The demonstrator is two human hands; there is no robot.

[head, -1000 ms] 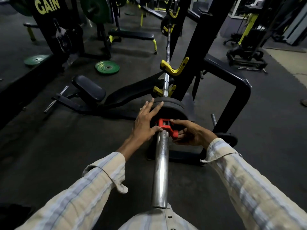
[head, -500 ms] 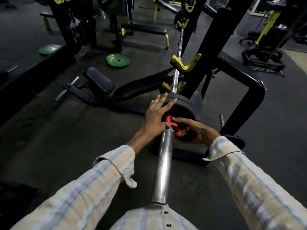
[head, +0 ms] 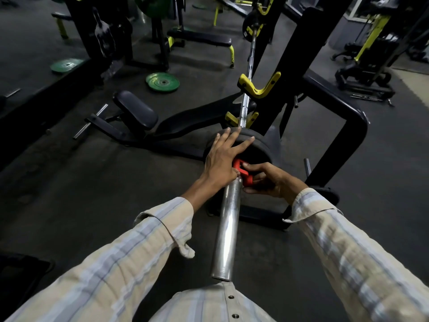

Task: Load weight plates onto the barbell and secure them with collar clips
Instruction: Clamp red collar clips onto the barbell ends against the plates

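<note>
The chrome barbell sleeve [head: 228, 226] points toward me, and its shaft runs away through yellow rack hooks [head: 258, 86]. Black weight plates [head: 260, 147] sit on the sleeve. A red collar clip [head: 240, 167] sits on the sleeve right against the plates. My left hand [head: 224, 156] lies flat with straight fingers on the plates' face, its thumb touching the clip. My right hand [head: 267, 180] grips the clip from the right side, fingers curled round it.
A black rack frame [head: 343, 126] stands to the right, with a plate peg [head: 307, 165] beside it. An incline bench [head: 137, 112] lies to the left. Green plates [head: 162, 82] lie on the dark floor further back, with more benches and machines behind.
The view has shifted slightly, so everything sits lower in frame. My right hand's fingers have curled tighter round the red clip. My left hand stays on the plates.
</note>
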